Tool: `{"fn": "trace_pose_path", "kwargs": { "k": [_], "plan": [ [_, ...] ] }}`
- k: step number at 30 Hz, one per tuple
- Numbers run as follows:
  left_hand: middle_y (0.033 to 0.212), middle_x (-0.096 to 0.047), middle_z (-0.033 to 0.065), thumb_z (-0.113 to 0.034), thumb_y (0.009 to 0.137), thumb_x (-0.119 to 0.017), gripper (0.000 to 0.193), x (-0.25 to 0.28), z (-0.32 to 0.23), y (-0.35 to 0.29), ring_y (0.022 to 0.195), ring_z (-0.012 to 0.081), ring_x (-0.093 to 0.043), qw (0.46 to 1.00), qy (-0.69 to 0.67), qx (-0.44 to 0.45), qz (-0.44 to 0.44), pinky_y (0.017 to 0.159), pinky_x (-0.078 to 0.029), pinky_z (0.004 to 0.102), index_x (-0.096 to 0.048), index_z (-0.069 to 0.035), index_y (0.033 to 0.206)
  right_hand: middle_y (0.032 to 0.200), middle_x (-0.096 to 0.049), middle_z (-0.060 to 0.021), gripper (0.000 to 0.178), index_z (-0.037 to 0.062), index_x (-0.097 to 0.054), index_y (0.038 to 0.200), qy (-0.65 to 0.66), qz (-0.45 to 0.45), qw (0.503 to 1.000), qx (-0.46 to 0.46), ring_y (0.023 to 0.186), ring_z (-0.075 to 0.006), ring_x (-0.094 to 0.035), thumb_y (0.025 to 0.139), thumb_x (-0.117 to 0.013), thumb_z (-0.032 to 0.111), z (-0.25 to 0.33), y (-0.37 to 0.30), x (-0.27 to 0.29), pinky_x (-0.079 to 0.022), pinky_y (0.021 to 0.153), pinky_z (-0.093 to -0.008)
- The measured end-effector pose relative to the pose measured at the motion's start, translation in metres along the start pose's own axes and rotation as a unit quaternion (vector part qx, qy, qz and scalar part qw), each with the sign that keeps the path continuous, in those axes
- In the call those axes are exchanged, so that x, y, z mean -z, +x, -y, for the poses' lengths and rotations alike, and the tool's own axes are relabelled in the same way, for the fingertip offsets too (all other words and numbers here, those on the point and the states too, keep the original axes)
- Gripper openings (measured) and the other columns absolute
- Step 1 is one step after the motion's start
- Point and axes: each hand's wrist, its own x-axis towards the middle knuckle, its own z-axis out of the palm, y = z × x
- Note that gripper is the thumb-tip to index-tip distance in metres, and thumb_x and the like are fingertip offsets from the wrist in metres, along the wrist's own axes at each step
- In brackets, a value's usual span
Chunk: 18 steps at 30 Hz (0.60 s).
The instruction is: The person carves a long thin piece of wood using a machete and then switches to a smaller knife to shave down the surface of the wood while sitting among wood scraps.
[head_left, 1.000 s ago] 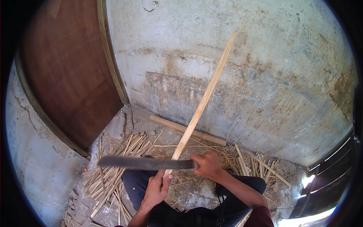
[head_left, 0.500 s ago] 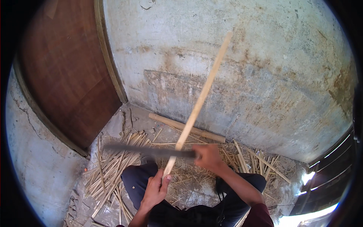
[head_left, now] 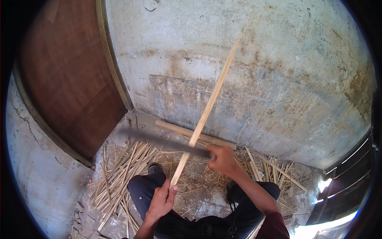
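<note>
- Blade (head_left: 161, 141) has slid farther up pale strip (head_left: 210, 102), away from left hand (head_left: 162, 200), more tilted than a second ago; motion-blurred, exact contact unclear.
- Probably mid-stroke, shaving along strip.
- Right hand (head_left: 223, 160): fist wrapped round blade's handle end.
- Left hand: thumb and fingers pinching strip's lower end.
- Strip slants up, far end before wall (head_left: 278, 79).

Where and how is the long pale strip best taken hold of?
The strip is probably best gripped near its lower end, from the left, where the left hand holds it: it slants upward, and the dark blade crosses higher up.
</note>
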Motion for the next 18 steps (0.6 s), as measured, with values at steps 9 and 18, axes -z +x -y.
{"fn": "trace_pose_path", "kwargs": {
  "k": [9,18],
  "plan": [
    [0.062,-0.053,0.0171,-0.023,0.112,-0.053,0.027,-0.008,-0.004,0.004,0.052,0.0323,-0.051,0.999,-0.002,0.046,-0.003,0.054,-0.038,0.0439,-0.051,-0.001,0.096,0.069,-0.067,-0.015,0.03,0.0063,-0.073,0.099,0.021,-0.006,1.0,-0.008,0.061,-0.0368,-0.069,0.069,-0.077,0.01,0.008,-0.008,0.002,-0.054,0.058,-0.0424],
    [0.066,-0.059,0.0293,-0.027,0.113,-0.053,0.029,-0.004,-0.007,-0.007,0.067,0.0558,-0.061,0.997,0.067,-0.007,-0.037,0.059,-0.043,0.0612,-0.05,0.001,0.105,0.066,-0.066,-0.0178,0.028,0.0073,-0.075,0.095,-0.017,-0.051,0.998,-0.043,0.06,-0.0372,-0.069,0.068,-0.078,0.012,-0.037,0.01,0.013,-0.054,0.058,-0.0422]
  ]
}}
